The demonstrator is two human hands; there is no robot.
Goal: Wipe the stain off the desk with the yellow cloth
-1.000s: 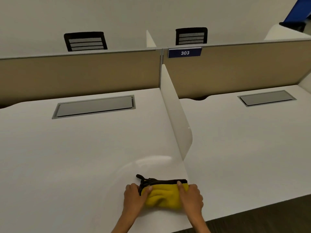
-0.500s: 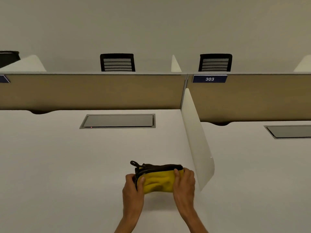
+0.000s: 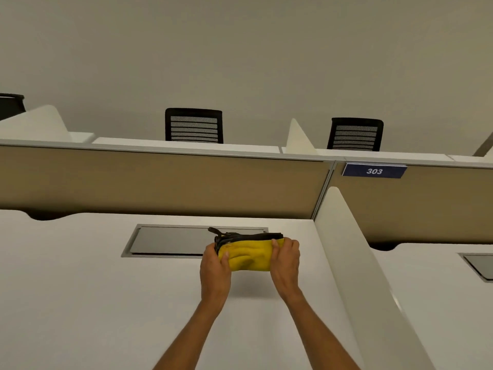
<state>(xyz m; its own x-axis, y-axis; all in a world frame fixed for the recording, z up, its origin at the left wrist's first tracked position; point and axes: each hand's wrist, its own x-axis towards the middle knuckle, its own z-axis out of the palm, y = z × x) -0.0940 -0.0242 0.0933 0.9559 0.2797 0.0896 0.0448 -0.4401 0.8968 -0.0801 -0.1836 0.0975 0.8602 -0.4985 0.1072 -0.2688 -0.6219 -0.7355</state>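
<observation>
A folded yellow cloth with a dark edge and loop is held above the white desk, casting a shadow below it. My left hand grips its left end and my right hand grips its right end. Both arms stretch forward over the desk. The cloth hangs in front of the right part of the grey cable hatch. No stain shows on the desk surface in view.
A white side divider stands to the right of my hands. A tan back partition with a blue sign "303" closes the desk's far side. Two black chairs stand behind it. The neighbouring desk has its own hatch.
Both hands have lifted the cloth off the desk's front edge and carried it forward, away from me. The camera has tilted up and shifted left.
</observation>
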